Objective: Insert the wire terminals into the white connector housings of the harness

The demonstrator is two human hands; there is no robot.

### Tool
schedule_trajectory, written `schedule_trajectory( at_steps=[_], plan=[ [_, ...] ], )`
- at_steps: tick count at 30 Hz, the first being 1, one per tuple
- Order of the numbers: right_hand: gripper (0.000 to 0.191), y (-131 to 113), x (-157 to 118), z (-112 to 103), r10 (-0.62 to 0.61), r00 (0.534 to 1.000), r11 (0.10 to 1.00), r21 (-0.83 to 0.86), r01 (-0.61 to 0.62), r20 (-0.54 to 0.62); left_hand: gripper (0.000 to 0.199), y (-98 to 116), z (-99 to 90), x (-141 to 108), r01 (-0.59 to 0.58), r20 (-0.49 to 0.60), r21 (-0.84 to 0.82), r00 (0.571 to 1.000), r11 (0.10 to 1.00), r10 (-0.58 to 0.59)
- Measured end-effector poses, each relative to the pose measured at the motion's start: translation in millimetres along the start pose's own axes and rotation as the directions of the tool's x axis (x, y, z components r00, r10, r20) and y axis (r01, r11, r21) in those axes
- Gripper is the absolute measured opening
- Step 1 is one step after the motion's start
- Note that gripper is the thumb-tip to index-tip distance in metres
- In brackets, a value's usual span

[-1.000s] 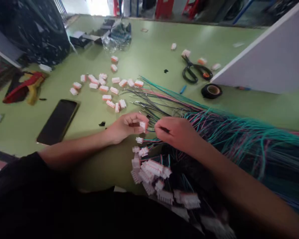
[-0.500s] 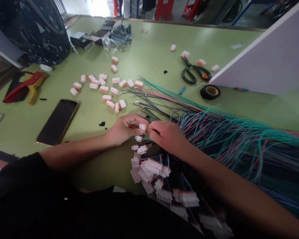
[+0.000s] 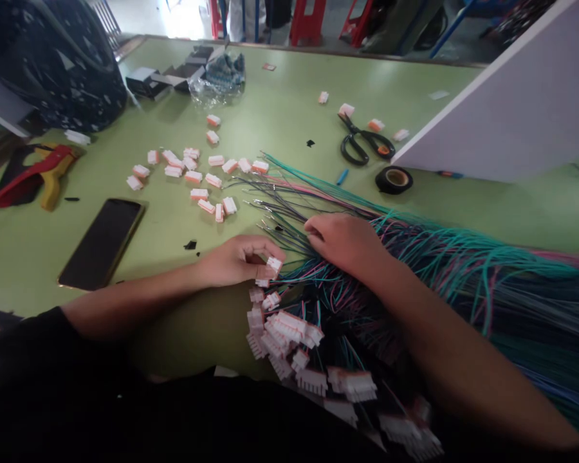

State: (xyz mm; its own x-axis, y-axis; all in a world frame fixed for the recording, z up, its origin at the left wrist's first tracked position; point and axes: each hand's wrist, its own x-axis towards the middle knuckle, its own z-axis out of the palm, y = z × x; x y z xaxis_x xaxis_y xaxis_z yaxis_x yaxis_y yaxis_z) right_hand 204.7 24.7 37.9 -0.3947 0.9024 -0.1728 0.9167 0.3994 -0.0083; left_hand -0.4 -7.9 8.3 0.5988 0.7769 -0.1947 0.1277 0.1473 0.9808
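Held connector: the white-and-orange housing [image 3: 274, 265] was at the front of the table, above a cluster of wired connectors [image 3: 289, 326]; whether any wire was seated in it could not be told.
Left hand: the left hand [image 3: 241, 260] was closed to a narrow pinch, thumb and fingertips on the housing.
Right hand: the right hand [image 3: 345, 239] lay over the wire bundle [image 3: 434, 257], right of the housing and apart from it, fingers curled; whether they gripped a wire could not be told.
Wire ends: bare tips [image 3: 265, 204] fanned leftward beyond the right hand.
Loose connectors: white-and-orange pieces [image 3: 199, 194] lay scattered left of the wire tips.
Left side: a dark-screened phone [image 3: 103, 244] lay near the left forearm; a red-and-yellow hand tool [image 3: 45, 172] lay farther left.
Right side: black scissors [image 3: 355, 132] lay behind a roll of black tape [image 3: 395, 190], near a white panel [image 3: 502, 116].
Work surface: green table [image 3: 280, 106].
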Motion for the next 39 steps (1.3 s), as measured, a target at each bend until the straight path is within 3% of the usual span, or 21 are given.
schedule_trajectory(
  at_steps=[6,16,28,33,39],
  plan=[
    [0.026,-7.7,1.6,-0.1,0.007,0.999,0.994,-0.105,-0.003,0.041,0.021,-0.8,1.4,-1.5,0.024,0.029,-0.038,0.999,0.999,-0.023],
    [0.028,-4.2,3.8,4.4,-0.001,0.999,0.998,-0.055,0.003,0.037,0.018,-0.7,-0.5,0.2,-0.03,0.011,-0.068,0.999,0.997,0.031],
    [0.026,0.0,3.3,3.9,0.014,0.999,0.999,0.038,-0.015,0.029,0.018,1.5,-0.4,-0.6,0.02,0.032,-0.081,0.999,0.997,-0.017],
    [0.027,9.3,5.3,4.6,0.024,0.999,0.991,0.13,-0.02,-0.026,0.016,3.0,0.9,-1.3,0.034,0.028,-0.089,0.999,0.995,-0.032],
    [0.027,7.9,7.2,5.1,0.004,1.0,1.0,-0.01,-0.004,-0.031,0.018,2.5,1.0,-1.0,0.034,0.022,-0.107,0.999,0.994,-0.032]
  ],
)
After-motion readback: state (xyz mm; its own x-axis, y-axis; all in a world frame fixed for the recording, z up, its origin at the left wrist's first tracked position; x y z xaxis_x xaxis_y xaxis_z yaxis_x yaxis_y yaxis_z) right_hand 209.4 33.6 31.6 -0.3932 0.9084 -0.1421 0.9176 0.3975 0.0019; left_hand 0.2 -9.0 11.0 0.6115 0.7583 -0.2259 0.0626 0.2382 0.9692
